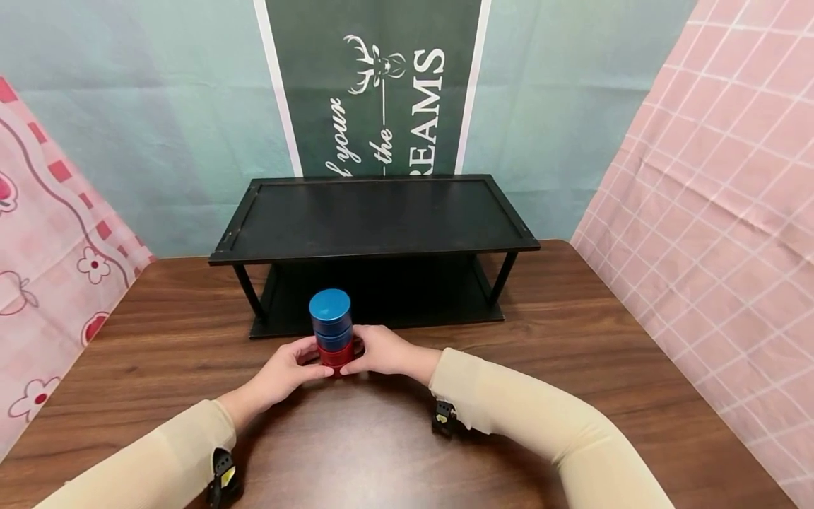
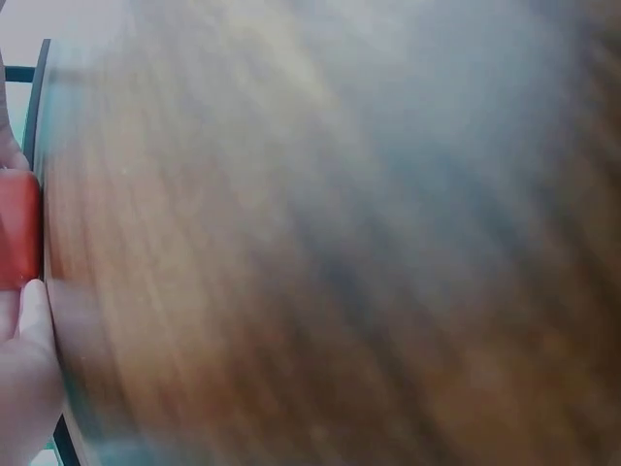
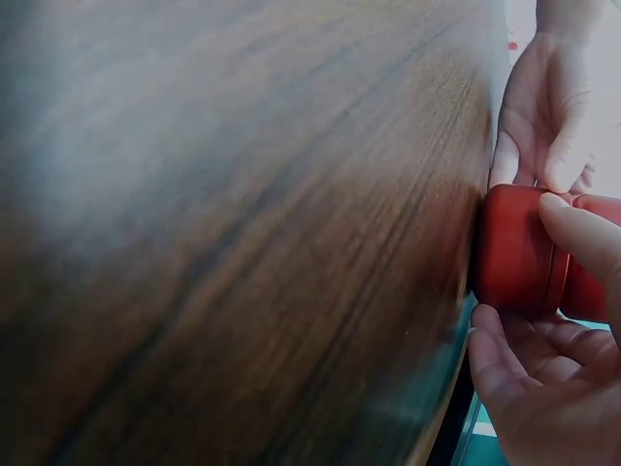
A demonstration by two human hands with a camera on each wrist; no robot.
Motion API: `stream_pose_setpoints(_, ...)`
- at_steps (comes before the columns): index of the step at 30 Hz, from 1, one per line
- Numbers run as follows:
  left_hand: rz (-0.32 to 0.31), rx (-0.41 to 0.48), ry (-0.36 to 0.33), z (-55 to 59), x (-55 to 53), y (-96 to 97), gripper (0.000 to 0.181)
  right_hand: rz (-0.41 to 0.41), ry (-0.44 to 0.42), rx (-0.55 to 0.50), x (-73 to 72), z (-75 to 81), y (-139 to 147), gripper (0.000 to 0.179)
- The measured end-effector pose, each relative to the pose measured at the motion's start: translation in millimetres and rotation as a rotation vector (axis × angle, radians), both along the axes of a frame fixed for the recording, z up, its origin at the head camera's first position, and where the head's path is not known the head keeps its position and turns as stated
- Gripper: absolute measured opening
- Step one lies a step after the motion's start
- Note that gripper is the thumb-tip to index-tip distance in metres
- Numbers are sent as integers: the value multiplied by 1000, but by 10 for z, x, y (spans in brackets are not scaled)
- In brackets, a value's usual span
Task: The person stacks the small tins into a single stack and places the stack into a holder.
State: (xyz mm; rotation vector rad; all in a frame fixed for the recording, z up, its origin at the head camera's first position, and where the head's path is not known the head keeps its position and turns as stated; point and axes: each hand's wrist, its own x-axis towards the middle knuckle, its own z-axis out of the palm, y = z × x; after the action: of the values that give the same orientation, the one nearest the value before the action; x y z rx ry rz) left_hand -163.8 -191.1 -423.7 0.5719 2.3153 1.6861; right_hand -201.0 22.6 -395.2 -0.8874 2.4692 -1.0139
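Note:
A blue round canister [image 1: 331, 314] with a flat lid stands upright on a red round canister [image 1: 335, 357], and the stack rests on the wooden table. My left hand [image 1: 289, 367] holds the red canister from the left, thumb at the front and fingers reaching round the far side. From the right, my right hand [image 1: 384, 350] grips the same canister, the two thumbs almost meeting in front. In the right wrist view the red canister [image 3: 519, 248] shows a seam, with the right thumb across it. Only a red sliver [image 2: 17, 228] shows in the left wrist view.
Just behind the stack stands a black two-tier rack [image 1: 375, 219], its lower shelf [image 1: 407, 290] close to the table. The brown wooden table [image 1: 572, 396] spreads around it. Pink cloths [image 1: 718, 177] hang at both sides, and a green printed banner [image 1: 381, 85] hangs at the back.

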Motion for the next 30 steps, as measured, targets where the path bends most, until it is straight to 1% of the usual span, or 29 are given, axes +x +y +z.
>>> stream_pose_setpoints(3,-11,2,-4,7,-4,22,55,-4,-10,-9,18,9,30,53)
stream_pose_setpoints(8,-19,11,17,4,-30,80,55,-14,-14,-14,34,34,88,53)
stream_pose_setpoints(14,-42,16,26,-6,-55,153,54,-26,-22,-20,37,19,176,53)
stream_pose_setpoints(18,-50,5,30,-4,-68,186,54,-25,-9,-28,32,7,219,53)
stream_pose_setpoints(21,-48,-4,28,2,-72,198,54,-22,0,-28,31,7,239,53)
stream_pose_setpoints(30,-65,11,12,33,-100,283,55,-36,10,-33,34,41,330,52)
